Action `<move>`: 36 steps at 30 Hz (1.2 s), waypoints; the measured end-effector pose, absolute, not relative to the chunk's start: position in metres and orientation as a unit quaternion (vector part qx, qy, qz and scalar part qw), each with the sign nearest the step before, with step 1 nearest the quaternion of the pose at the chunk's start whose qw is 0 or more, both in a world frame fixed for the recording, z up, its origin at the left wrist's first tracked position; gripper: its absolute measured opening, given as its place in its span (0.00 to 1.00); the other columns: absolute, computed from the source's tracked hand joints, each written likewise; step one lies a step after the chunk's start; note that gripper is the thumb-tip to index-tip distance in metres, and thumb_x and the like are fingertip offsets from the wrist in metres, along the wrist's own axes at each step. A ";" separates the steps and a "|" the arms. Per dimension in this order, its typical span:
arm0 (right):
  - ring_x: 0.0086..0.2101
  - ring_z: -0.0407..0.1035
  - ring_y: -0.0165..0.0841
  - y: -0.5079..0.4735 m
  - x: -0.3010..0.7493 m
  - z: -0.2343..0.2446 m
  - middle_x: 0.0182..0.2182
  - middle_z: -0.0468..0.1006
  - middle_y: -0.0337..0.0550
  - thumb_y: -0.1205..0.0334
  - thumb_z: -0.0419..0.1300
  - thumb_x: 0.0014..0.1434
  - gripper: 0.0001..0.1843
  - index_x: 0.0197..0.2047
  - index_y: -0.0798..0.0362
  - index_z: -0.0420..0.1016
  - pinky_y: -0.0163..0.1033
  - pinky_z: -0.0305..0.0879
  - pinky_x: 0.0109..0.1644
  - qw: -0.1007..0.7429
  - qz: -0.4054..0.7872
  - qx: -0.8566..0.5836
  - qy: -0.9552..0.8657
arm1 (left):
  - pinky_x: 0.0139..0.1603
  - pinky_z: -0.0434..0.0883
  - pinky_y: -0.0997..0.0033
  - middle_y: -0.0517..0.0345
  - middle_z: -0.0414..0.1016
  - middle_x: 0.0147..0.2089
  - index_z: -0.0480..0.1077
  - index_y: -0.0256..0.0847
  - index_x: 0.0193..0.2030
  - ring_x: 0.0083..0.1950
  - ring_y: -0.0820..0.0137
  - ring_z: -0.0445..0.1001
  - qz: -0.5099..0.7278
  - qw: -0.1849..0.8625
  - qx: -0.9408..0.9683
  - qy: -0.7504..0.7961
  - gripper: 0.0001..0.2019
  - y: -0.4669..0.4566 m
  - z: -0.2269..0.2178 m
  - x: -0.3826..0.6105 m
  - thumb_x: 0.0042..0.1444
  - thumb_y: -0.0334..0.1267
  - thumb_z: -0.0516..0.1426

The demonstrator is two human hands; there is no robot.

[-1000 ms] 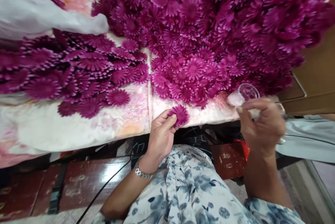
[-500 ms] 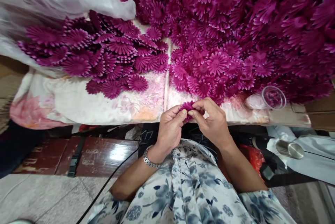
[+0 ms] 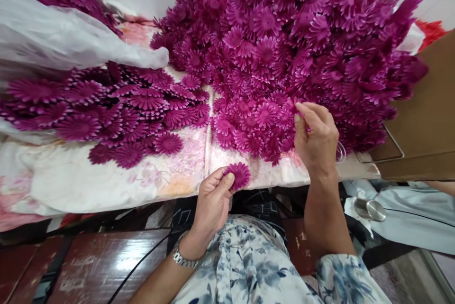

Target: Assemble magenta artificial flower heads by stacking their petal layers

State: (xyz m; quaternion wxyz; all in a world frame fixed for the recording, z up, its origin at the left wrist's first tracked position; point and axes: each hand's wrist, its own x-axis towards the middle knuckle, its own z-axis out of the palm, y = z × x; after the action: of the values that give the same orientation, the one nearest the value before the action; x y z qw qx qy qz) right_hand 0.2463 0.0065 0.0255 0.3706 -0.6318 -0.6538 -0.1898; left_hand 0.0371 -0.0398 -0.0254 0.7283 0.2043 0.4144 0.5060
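My left hand (image 3: 212,199) pinches a magenta artificial flower layer (image 3: 241,176) between thumb and fingers, just over the table's front edge. The flower's petals spread flat around its middle. At the front of a big heap of magenta artificial flowers (image 3: 263,57) is my right hand (image 3: 317,140), its thumb and fingers curled close together. Whatever lies between those fingertips, if anything, cannot be made out against the heap. Flatter stacked flower layers (image 3: 131,105) lie on the left part of the table.
A floral cloth (image 3: 99,183) covers the table. White plastic sheeting (image 3: 78,41) hangs over the left stacks. Behind my right wrist shows the rim of a clear plastic cup (image 3: 341,152). A cardboard box (image 3: 423,124) borders the right side. A metal cylinder (image 3: 370,210) sits lower right.
Both hands were together on one flower; now my right hand has let go and moved up and right to the heap. My left hand keeps the flower. The camera view has tilted up.
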 end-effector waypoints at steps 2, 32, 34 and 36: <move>0.44 0.71 0.37 0.003 0.248 0.026 0.41 0.78 0.48 0.65 0.53 0.61 0.13 0.46 0.51 0.74 0.46 0.68 0.50 0.376 -0.195 -0.629 -0.652 | 0.34 0.72 0.71 0.58 0.75 0.26 0.76 0.35 0.29 0.27 0.73 0.72 0.505 0.729 0.202 0.415 0.14 -0.038 -0.024 0.037 0.37 0.41 0.69; 0.31 0.66 0.33 -0.043 0.163 -0.029 0.27 0.72 0.42 0.64 0.58 0.59 0.03 0.35 0.53 0.70 0.39 0.65 0.35 0.383 0.079 -0.484 -0.783 | 0.29 0.68 0.78 0.61 0.72 0.22 0.75 0.35 0.25 0.25 0.78 0.68 0.528 0.716 0.183 0.418 0.10 -0.044 -0.035 0.034 0.38 0.38 0.69; 0.31 0.67 0.32 -0.042 0.162 -0.030 0.27 0.72 0.42 0.67 0.56 0.60 0.03 0.35 0.54 0.70 0.38 0.65 0.35 0.391 0.102 -0.488 -0.774 | 0.29 0.69 0.78 0.61 0.73 0.23 0.75 0.35 0.25 0.25 0.78 0.68 0.525 0.720 0.179 0.416 0.11 -0.046 -0.037 0.032 0.36 0.38 0.69; 0.31 0.68 0.31 -0.041 0.162 -0.031 0.28 0.73 0.42 0.68 0.55 0.61 0.05 0.37 0.54 0.71 0.38 0.66 0.36 0.400 0.121 -0.501 -0.758 | 0.28 0.68 0.79 0.60 0.74 0.23 0.76 0.35 0.26 0.24 0.78 0.68 0.528 0.719 0.178 0.415 0.12 -0.047 -0.038 0.030 0.34 0.37 0.70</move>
State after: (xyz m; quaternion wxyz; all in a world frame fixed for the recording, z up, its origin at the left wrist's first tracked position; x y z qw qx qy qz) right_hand 0.1622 -0.0410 -0.0314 0.3995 -0.5012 -0.7580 0.1210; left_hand 0.0303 -0.0467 -0.0379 0.7194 0.1783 0.4149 0.5278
